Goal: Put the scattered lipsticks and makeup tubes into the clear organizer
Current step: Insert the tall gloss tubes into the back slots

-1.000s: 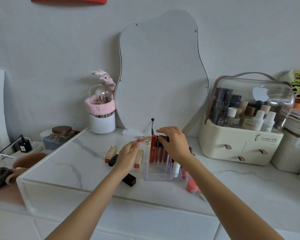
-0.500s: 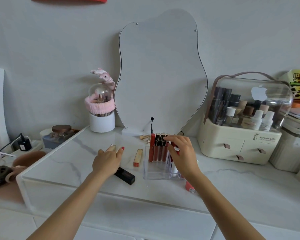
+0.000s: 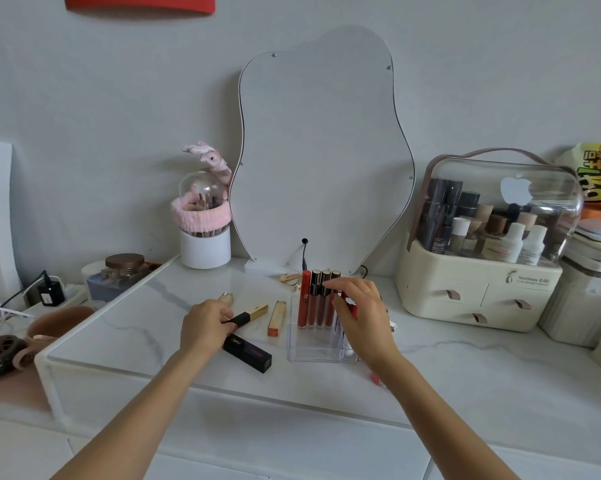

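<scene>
Fingers [image 3: 228,315] of the left hand [image 3: 205,323] pinch a black-and-gold lipstick [image 3: 248,316]; right hand [image 3: 363,317] grips a red tube over the clear organizer [image 3: 314,351], already holding four. Three lipsticks remain on the tabletop [image 3: 465,368].

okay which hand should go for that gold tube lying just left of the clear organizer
Left, probably. The left hand is nearer the gold tube, though it already grips a black and gold lipstick to place first. The right hand is busy over the clear organizer, apparently seating a red item.
</scene>
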